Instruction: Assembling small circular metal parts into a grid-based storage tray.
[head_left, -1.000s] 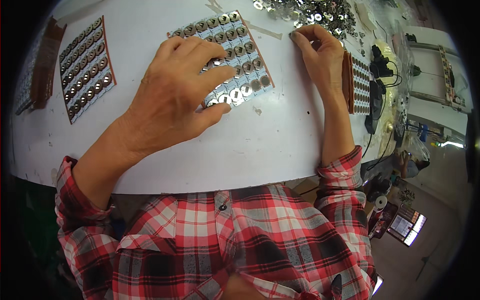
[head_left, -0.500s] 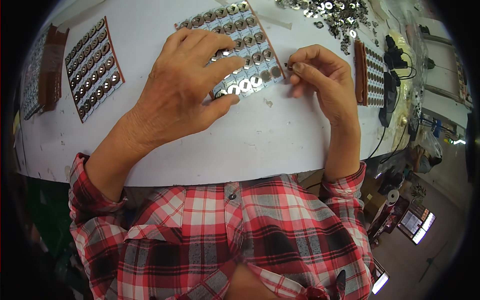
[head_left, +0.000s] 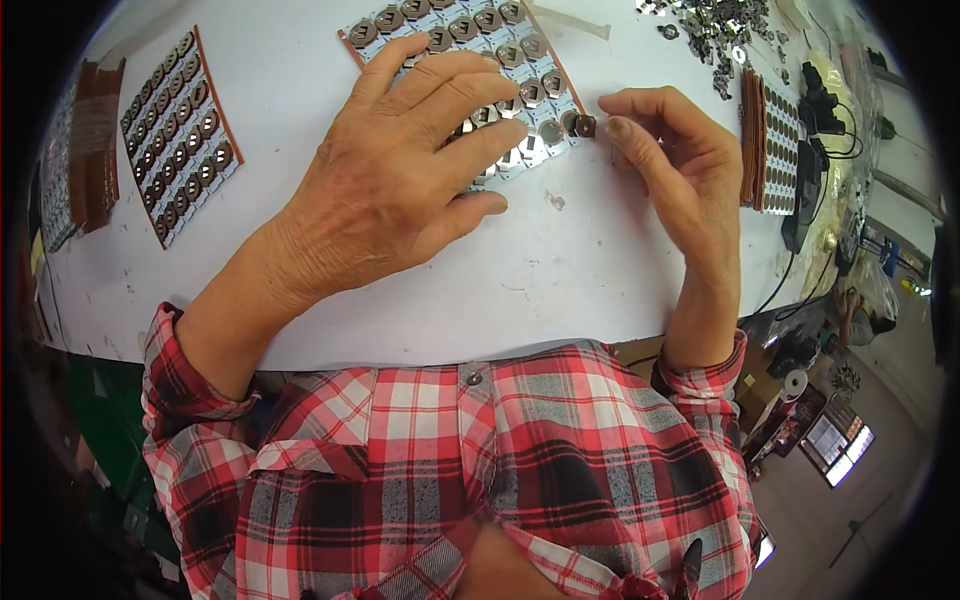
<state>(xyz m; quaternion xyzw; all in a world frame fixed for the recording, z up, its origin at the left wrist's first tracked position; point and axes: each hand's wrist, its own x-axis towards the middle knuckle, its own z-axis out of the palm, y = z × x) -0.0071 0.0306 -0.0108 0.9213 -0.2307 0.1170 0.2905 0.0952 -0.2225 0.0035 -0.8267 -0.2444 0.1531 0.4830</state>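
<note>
A pale blue circuit board panel (head_left: 556, 58) with reddish-brown edges lies on the white table, bearing rows of shiny metal clips on round pads. My left hand (head_left: 390, 170) rests over its near left part, fingers spread, hiding several clips. At the panel's near right corner sits a small dark metal clip (head_left: 585, 126), beside a bare round pad (head_left: 551, 132). Just right of this clip is my right hand (head_left: 680, 160), its thumb and forefinger parted. A narrow gap shows between the fingertips and the clip. The undersides of the left fingers are hidden.
A second clip-filled panel (head_left: 180, 140) lies to the left, with a stack of panels (head_left: 95, 150) beyond it. Loose metal clips (head_left: 722, 35) are heaped at the far right. Stacked panels (head_left: 778, 145) and black plugs with cables (head_left: 822, 110) line the right side.
My right thumb and forefinger have parted from the small metal clip, which now sits at the panel's corner. My left hand stays spread on the panel. The whole view has shifted slightly.
</note>
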